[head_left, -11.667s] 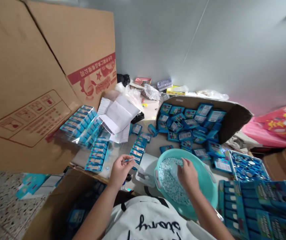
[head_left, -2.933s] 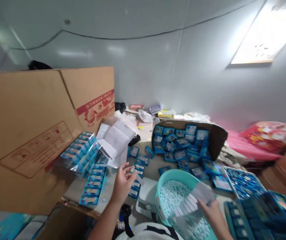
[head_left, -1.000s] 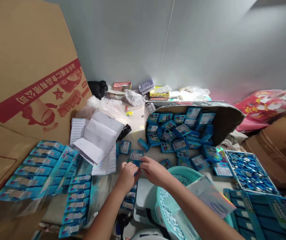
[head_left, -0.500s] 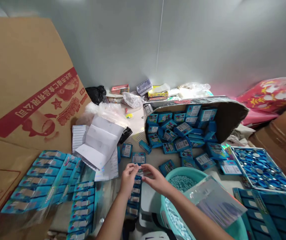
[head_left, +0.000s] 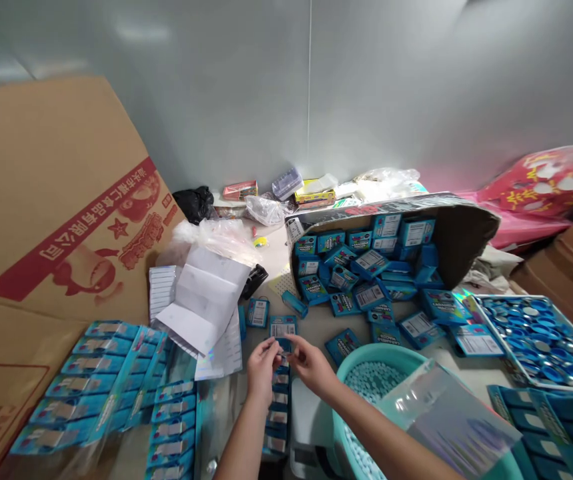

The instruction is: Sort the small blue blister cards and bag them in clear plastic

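My left hand (head_left: 262, 368) is closed in a pinch around something small, mostly hidden by the fingers. My right hand (head_left: 311, 365) meets it fingertip to fingertip, its fingers curled at the same small thing, which I cannot make out. Both are above a row of small blue boxes (head_left: 276, 419) standing packed side by side. A blue box with a white label (head_left: 283, 325) lies just beyond the fingertips. Right of the row is a turquoise tub (head_left: 339, 427) holding many small pale blue pieces (head_left: 370, 375), with a clear plastic bag (head_left: 459, 420) resting across it, under my right forearm.
An open carton (head_left: 471, 233) on its side spills many blue boxes (head_left: 361, 267). At right sits a tray of blue and silver round pieces (head_left: 541, 340). Bagged blue boxes (head_left: 91, 380), folded white paper (head_left: 211, 293) and a large cardboard box (head_left: 66, 133) are at left.
The view has tilted slightly up, so things sit lower in it. My hands have drawn closer together, and the right fingers, spread before, are more curled.
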A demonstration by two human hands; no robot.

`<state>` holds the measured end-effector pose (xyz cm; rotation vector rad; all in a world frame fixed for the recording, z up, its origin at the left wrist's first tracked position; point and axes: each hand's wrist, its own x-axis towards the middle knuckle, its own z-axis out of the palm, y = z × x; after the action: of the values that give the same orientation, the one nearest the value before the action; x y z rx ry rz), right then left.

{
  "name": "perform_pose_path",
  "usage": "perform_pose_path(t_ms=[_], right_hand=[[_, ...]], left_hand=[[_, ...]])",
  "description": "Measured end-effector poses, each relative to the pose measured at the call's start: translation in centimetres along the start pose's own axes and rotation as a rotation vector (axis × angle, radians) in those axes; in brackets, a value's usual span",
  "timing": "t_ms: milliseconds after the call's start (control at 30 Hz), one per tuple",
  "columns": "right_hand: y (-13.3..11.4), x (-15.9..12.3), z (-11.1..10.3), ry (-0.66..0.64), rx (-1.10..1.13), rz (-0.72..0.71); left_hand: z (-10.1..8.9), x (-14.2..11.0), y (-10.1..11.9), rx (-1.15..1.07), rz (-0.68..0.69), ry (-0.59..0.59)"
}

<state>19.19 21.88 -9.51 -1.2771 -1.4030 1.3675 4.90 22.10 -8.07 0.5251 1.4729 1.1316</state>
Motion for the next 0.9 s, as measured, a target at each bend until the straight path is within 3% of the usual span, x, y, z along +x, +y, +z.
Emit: perform_pose_path(t_ms=[400, 633, 900], right_hand=[[1.3, 1.3, -1.0, -0.059, -0.085, -0.056], [3.4, 2.8, -1.2, -0.113, -0.038, -0.027], [4.9, 3.1, -0.6, -0.081, -0.007, 0.035]], left_hand=[[-1.6, 2.2, 1.2, 0.260, 0.113, -0.028], [-1.2, 2.3, 0.3, 0.499, 0.339, 0.109], [-1.2, 3.2, -1.3, 0.523, 0.406, 0.186]])
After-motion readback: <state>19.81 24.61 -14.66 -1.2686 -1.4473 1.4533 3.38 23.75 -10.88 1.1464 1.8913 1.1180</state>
